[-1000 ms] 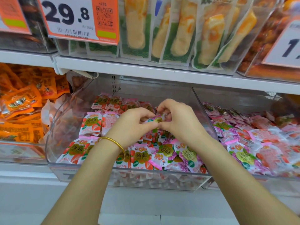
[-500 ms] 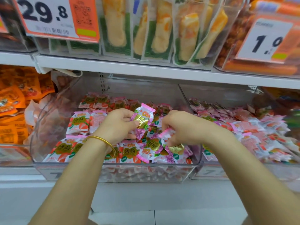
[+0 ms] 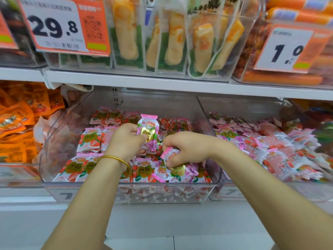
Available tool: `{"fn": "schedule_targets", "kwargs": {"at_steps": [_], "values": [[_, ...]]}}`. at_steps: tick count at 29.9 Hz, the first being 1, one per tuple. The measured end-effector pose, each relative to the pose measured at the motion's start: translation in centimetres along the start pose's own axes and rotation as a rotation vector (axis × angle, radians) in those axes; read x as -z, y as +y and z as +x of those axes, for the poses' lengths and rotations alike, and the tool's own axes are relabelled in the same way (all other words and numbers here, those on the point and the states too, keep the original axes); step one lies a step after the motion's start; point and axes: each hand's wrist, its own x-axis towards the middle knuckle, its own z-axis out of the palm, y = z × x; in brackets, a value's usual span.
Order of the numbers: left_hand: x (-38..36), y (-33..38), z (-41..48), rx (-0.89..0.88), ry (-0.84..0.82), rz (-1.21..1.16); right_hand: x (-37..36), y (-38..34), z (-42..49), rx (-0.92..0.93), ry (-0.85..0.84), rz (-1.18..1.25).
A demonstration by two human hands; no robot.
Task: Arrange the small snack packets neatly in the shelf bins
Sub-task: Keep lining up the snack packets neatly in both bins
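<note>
A clear plastic bin (image 3: 59,141) on the lower shelf holds several small pink snack packets with strawberry print. My left hand (image 3: 124,141), with a gold bangle on its wrist, holds one pink packet (image 3: 148,129) upright above the pile. To its right, my right hand (image 3: 187,147) pinches another pink packet (image 3: 171,156) low over the heap near the bin's front right. A neat row of packets (image 3: 90,139) lies at the bin's left and back.
A second clear bin (image 3: 234,105) of pink packets stands to the right. Orange packets (image 3: 18,123) fill the bin on the left. The upper shelf (image 3: 162,84) carries bins of yellow snack bars and price tags reading 29.8 and 1.0.
My hands, joined on one packet a second ago, have parted. The left one now lifts a packet upright and the right one has dropped to pinch another in the pile.
</note>
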Motion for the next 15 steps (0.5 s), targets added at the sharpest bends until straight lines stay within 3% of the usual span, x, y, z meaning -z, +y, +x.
{"fn": "schedule_targets", "kwargs": {"at_steps": [6,9,12,15], "values": [[-0.1,0.2,-0.1,0.05,-0.038,-0.098,0.0,-0.1,-1.1,0.069,0.093,0.146],[-0.3,0.7,-0.4,0.063,-0.024,-0.131,0.4,0.1,-2.6,0.048,0.279,0.306],[-0.8,1.4,-1.2,0.053,-0.027,-0.169,0.3,0.4,-4.1,-0.009,0.568,0.701],[-2.0,3.0,-3.0,0.018,-0.14,-0.279,-0.2,0.8,-5.2,-0.021,0.784,1.156]]}}
